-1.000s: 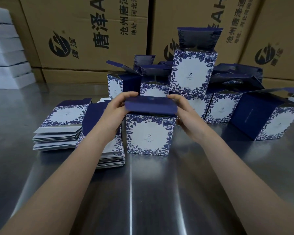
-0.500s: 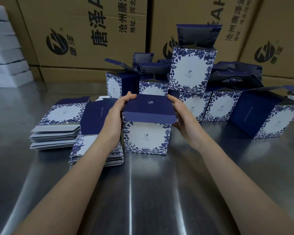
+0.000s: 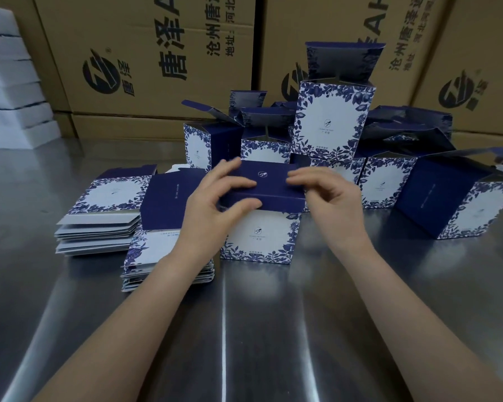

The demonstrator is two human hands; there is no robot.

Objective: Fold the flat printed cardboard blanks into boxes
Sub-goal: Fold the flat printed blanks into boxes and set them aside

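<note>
A white cardboard box with a navy floral border (image 3: 259,237) stands upright on a shiny steel table (image 3: 273,329), straight ahead of you. Its plain navy lid (image 3: 270,181) is folded down over the top, the front lip overlapping the white face. Your left hand (image 3: 212,207) grips the lid's left end, with fingers (image 3: 235,184) bent across the top and the thumb pressed against the front lip. Your right hand (image 3: 334,198) holds the lid's right end, its fingers curled close over the corner; where its thumb touches cannot be made out.

Just left of the box, partly under your left wrist, lies a stack of flat printed cardboard blanks (image 3: 157,216). A second stack of blanks (image 3: 99,221) sits further left. Behind the box crowd finished boxes of the same print (image 3: 331,120), most with lids standing open, one perched on others. To the right of the box, one more folded box (image 3: 453,207) sits corner-on, a navy side facing you. Well behind the box rise brown corrugated cartons (image 3: 157,53) with black lettering. Far to its left is a pile of white foam sheets (image 3: 9,91).
</note>
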